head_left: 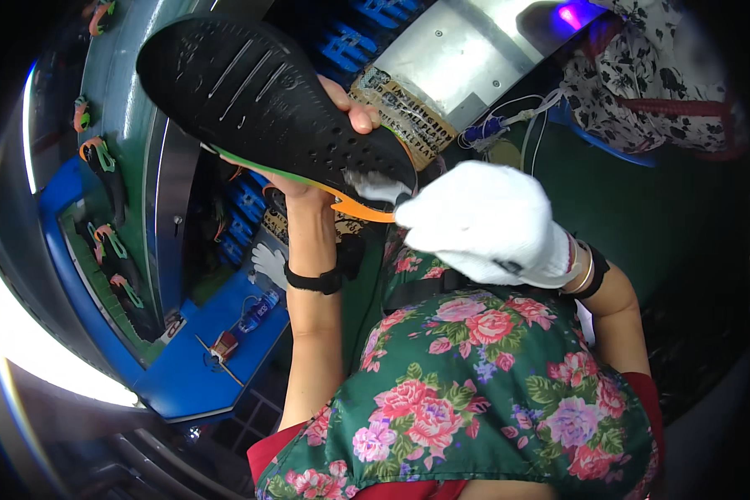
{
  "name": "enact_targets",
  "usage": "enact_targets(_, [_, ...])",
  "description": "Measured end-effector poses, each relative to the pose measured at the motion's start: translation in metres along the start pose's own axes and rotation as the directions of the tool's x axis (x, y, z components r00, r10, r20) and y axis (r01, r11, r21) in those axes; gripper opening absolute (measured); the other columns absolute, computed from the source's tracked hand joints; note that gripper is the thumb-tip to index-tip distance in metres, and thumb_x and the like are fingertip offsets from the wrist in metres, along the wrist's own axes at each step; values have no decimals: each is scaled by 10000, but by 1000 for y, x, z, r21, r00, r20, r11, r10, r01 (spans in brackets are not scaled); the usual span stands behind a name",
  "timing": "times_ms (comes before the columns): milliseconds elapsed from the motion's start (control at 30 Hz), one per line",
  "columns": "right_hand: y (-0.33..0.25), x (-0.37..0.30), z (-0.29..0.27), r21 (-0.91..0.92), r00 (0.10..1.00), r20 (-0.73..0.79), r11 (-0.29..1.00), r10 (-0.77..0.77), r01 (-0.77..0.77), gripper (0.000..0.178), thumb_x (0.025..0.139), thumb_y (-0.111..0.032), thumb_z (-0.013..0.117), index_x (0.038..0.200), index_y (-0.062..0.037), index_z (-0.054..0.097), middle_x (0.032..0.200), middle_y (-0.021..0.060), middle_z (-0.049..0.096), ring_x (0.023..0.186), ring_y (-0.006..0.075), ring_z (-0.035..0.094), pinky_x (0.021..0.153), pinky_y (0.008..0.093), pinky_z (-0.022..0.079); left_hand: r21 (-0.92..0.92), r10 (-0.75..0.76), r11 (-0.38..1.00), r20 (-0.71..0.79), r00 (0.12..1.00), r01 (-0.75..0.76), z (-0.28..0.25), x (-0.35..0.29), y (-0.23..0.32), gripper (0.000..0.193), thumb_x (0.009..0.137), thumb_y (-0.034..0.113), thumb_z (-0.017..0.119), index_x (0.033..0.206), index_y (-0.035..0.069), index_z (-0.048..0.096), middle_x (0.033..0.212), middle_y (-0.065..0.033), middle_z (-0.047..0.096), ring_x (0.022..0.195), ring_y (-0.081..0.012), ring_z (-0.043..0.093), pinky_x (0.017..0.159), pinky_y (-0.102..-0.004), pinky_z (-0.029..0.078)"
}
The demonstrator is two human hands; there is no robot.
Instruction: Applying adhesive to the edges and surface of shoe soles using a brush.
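Observation:
A shoe (250, 100) is held up with its black underside facing me, its wide end at the upper left. Ridges mark the wide part, small holes dot the narrower end, and green and orange show along its edge. My bare left hand (350, 107) is closed around it from beneath, fingers showing at the far edge. My right hand (485, 223), in a white knit glove, has its fingers pinched together at the narrow end, beside a shiny whitish patch (375, 187). A small dark tip shows at those fingertips; what they hold is hidden.
At the left, several black shoes (112, 183) with green and pink parts stand along a line. A blue table (192, 383) bears a bottle (260, 310) and a white glove (269, 265). Printed cardboard (410, 117) and a metal panel (450, 54) lie beyond; patterned cloth (642, 75) hangs far right.

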State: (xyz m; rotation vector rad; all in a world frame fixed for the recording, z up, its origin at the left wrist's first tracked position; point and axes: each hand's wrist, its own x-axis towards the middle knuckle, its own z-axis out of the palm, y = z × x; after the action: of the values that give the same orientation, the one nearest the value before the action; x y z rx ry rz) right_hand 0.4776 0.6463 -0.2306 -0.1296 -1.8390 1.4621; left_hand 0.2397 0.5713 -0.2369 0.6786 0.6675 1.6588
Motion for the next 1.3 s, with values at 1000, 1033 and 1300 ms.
enact_targets(1000, [28, 1, -20, 176, 867, 481, 983, -133, 53, 236, 807, -84, 780, 1039, -128, 775, 1068, 36, 779, 993, 237, 728, 816, 350, 582, -180, -651, 759, -224, 725, 626, 4, 4, -17, 1063, 917, 878, 245, 1438, -8, 515, 1025, -249, 725, 808, -354, 774, 699, -473, 679])
enact_targets(1033, [33, 2, -20, 289, 870, 465, 957, -165, 26, 224, 807, -89, 786, 1029, -122, 775, 1069, 41, 778, 974, 239, 730, 802, 352, 583, -22, -646, 730, -348, 679, 684, 5, 6, -20, 1012, 947, 841, 263, 1442, -6, 511, 1041, -239, 726, 799, -337, 775, 701, -465, 680])
enact_targets(1300, [39, 14, -21, 416, 889, 444, 904, -112, -94, 104, 798, -77, 798, 897, -107, 788, 1000, 43, 793, 887, 241, 741, 810, 343, 579, 180, -664, 649, -338, 666, 739, -10, 5, -21, 996, 948, 838, 276, 1463, 15, 499, 1080, -251, 722, 861, -327, 777, 721, -467, 677])
